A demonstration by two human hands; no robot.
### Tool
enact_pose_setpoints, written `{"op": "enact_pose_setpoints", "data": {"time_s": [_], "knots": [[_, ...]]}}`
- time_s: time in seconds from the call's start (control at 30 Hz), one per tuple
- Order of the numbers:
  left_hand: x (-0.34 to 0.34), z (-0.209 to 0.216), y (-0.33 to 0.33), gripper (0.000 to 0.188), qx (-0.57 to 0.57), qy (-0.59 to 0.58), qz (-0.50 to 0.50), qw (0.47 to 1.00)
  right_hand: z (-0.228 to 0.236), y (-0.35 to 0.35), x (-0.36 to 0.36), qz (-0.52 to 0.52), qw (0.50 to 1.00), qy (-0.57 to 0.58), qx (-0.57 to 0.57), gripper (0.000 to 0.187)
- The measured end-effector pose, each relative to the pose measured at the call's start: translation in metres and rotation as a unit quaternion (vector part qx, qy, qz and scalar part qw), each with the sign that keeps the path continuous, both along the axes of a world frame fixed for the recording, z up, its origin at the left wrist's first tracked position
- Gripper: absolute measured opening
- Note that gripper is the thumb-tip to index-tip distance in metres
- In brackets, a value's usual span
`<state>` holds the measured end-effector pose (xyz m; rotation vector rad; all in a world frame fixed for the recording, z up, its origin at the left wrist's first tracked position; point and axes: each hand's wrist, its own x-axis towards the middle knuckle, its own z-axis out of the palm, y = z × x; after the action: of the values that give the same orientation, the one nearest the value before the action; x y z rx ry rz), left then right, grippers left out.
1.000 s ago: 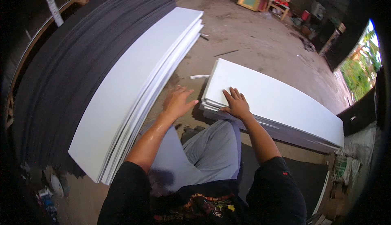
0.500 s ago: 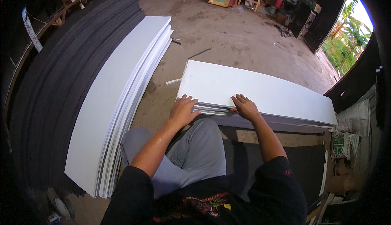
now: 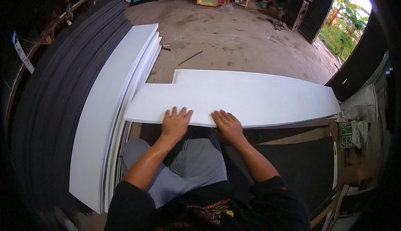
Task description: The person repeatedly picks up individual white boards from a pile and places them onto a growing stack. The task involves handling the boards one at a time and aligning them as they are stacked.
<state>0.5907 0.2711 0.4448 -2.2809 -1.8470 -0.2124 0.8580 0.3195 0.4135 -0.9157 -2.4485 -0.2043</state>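
Observation:
A long white sheet (image 3: 167, 101), foam or board by its look, lies across a stack in front of me, its left end sticking out past the stack. My left hand (image 3: 175, 124) holds its near edge, fingers on top. Further right along that edge, my right hand (image 3: 227, 124) has its fingers laid on the sheet too. Both thumbs are hidden, apparently below the edge. Behind it shows another white sheet (image 3: 250, 76) of the stack. The overhanging end comes up against a second stack of white sheets (image 3: 104, 93) on my left.
Tall layers of dark grey sheets (image 3: 54, 85) stand along the left. A dark sheet (image 3: 288, 164) lies at lower right, near a printed sack (image 3: 353, 135). A thin dark strip (image 3: 190, 58) is on the floor (image 3: 234, 43). An open doorway (image 3: 346, 26) is at far right.
The top white sheet has slid left and toward me, out over the stack's end. Both hands have moved left and slightly down with it. The view has shifted a little.

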Motion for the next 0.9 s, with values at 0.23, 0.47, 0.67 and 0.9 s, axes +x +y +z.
{"op": "enact_pose_setpoints", "data": {"time_s": [0.23,0.47,0.67,0.9], "knots": [[-0.107,0.078,-0.08,0.073,0.059,0.053,0.065,0.995,-0.041,-0.011,0.193,-0.146,0.989,-0.008,-0.038,0.096],[-0.19,0.12,-0.197,0.069,0.123,0.057,0.175,0.975,-0.049,0.007,0.227,-0.216,0.976,-0.011,-0.006,0.054],[-0.217,0.117,-0.296,0.068,0.182,0.066,0.26,0.946,-0.029,0.042,0.124,-0.148,0.988,0.039,0.021,0.049],[-0.223,0.07,-0.419,0.065,0.223,0.087,0.371,0.897,0.012,0.099,-0.012,-0.008,0.99,0.096,0.105,0.044]]}}
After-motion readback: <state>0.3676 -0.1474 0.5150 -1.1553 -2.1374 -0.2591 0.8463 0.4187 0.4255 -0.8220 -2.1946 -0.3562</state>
